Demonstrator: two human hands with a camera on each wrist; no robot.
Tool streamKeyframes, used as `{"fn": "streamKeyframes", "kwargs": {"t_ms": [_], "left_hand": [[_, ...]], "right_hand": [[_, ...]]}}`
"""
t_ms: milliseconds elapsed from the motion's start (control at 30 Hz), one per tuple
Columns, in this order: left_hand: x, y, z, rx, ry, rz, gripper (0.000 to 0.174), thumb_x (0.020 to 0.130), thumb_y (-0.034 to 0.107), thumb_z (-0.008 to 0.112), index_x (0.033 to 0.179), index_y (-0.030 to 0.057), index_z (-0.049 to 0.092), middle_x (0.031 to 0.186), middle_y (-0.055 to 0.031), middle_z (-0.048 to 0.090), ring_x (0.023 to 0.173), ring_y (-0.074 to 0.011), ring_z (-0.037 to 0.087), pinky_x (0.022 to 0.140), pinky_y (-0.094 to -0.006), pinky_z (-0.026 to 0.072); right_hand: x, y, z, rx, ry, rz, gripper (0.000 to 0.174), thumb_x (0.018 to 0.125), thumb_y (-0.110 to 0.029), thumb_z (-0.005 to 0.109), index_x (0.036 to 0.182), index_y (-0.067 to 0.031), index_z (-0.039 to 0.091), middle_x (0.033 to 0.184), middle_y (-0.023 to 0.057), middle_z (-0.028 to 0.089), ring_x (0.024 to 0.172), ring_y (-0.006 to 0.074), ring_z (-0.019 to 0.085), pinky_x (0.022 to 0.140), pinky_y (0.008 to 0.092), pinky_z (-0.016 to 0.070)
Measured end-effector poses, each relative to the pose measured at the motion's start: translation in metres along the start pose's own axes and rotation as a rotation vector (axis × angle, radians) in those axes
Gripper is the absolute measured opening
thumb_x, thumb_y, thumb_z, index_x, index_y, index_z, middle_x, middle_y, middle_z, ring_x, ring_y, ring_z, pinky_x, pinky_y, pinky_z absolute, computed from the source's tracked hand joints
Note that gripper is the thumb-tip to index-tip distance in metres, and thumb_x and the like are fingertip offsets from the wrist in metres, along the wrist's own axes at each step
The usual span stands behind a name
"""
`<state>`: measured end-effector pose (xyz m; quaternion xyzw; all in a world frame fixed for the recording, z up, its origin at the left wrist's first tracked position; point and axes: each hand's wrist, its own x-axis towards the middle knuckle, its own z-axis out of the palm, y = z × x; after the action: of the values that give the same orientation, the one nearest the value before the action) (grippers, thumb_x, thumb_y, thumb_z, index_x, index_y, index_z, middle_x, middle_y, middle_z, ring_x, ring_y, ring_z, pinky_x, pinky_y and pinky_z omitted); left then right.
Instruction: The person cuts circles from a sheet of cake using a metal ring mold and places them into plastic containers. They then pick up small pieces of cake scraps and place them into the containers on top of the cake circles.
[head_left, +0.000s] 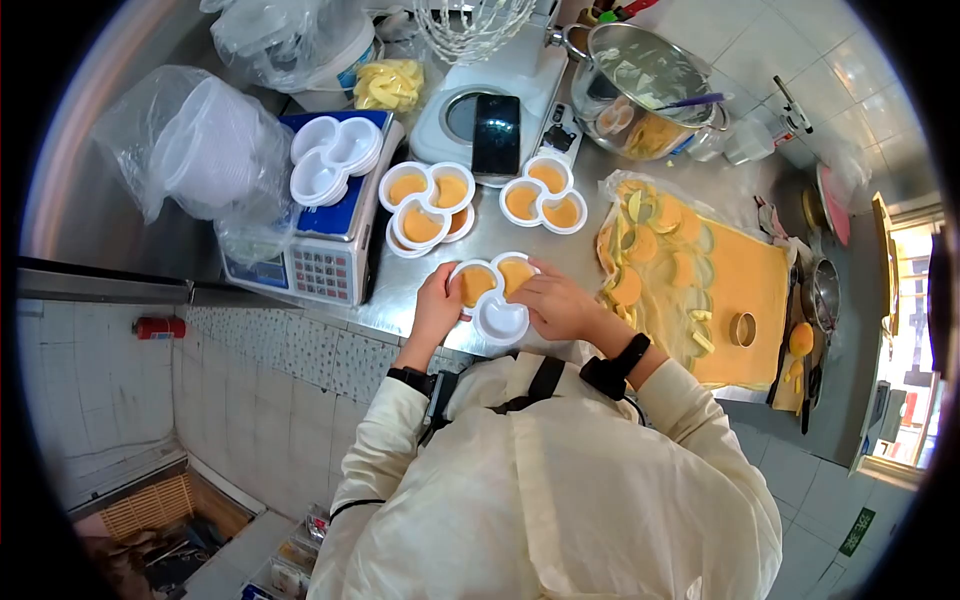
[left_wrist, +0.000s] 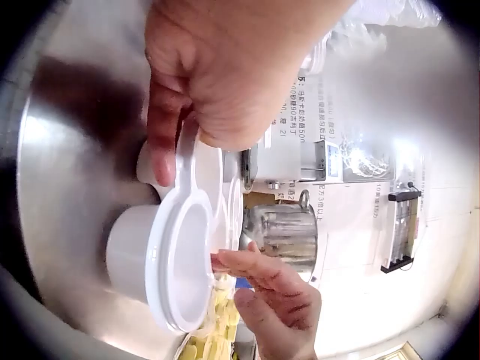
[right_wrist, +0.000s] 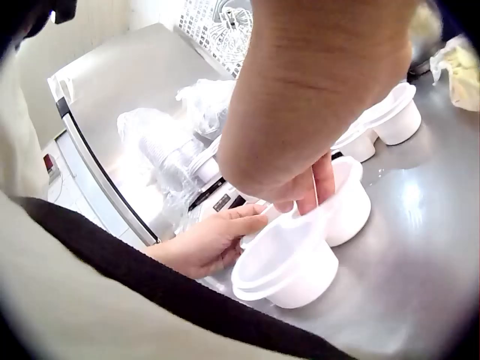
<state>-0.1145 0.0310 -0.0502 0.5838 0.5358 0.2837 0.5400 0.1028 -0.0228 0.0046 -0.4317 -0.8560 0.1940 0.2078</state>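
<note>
A white plastic three-cup container (head_left: 501,320) sits at the counter's near edge, between both hands. Thin round pieces of yellow sponge cake (head_left: 475,287) lie in two of its cups; the nearest cup is bare inside. My left hand (head_left: 437,305) grips the container's left side, its fingers at the rim in the left wrist view. From the right, my right hand (head_left: 562,305) reaches over the far right cup, fingers dipping inside it in the right wrist view. Its thumb stands apart from the fingers (left_wrist: 259,264) in the left wrist view.
Filled three-cup containers (head_left: 420,225) stand beyond, near a phone (head_left: 497,135). Left is a scale (head_left: 325,270) bearing stacked containers (head_left: 318,185). A cake sheet (head_left: 745,275) with a ring cutter (head_left: 742,329) lies right, a steel pot (head_left: 640,140) behind.
</note>
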Motion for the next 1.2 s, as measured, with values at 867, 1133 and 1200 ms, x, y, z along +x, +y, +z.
{"fn": "streamKeyframes", "kwargs": {"t_ms": [867,1133,1200], "left_hand": [[-0.014,-0.001,-0.002,-0.158,-0.366,-0.173,0.042,0.091,0.013,0.049,0.132,0.0103,0.04,0.084,-0.0107,0.063,0.064,-0.0169,0.064,0.054,-0.028,0.0531],[0.014,-0.014,0.003,0.233,-0.135,0.19,0.033,0.091,0.024,0.052,0.117,0.0038,0.054,0.085,-0.0092,0.058,0.072,-0.0156,0.055,0.068,-0.0278,0.0459],[0.021,0.007,0.007,0.347,-0.08,0.34,0.033,0.091,0.023,0.053,0.116,0.0033,0.054,0.085,-0.0085,0.055,0.073,-0.0164,0.053,0.069,-0.0285,0.045]], "right_hand": [[0.014,0.014,0.013,-0.314,0.069,0.044,0.034,0.071,-0.011,0.055,0.103,-0.0021,0.053,0.12,0.0184,0.052,0.118,0.0296,0.044,0.101,0.0402,0.0325],[-0.118,0.065,-0.089,-0.237,0.786,0.908,0.021,0.079,-0.012,0.056,0.099,-0.0102,0.06,0.1,0.0171,0.058,0.094,0.0349,0.054,0.08,0.043,0.0446],[-0.175,0.108,-0.083,-0.557,0.74,1.057,0.02,0.08,-0.015,0.057,0.099,-0.011,0.061,0.098,0.0172,0.057,0.092,0.0356,0.054,0.077,0.0433,0.0453]]}}
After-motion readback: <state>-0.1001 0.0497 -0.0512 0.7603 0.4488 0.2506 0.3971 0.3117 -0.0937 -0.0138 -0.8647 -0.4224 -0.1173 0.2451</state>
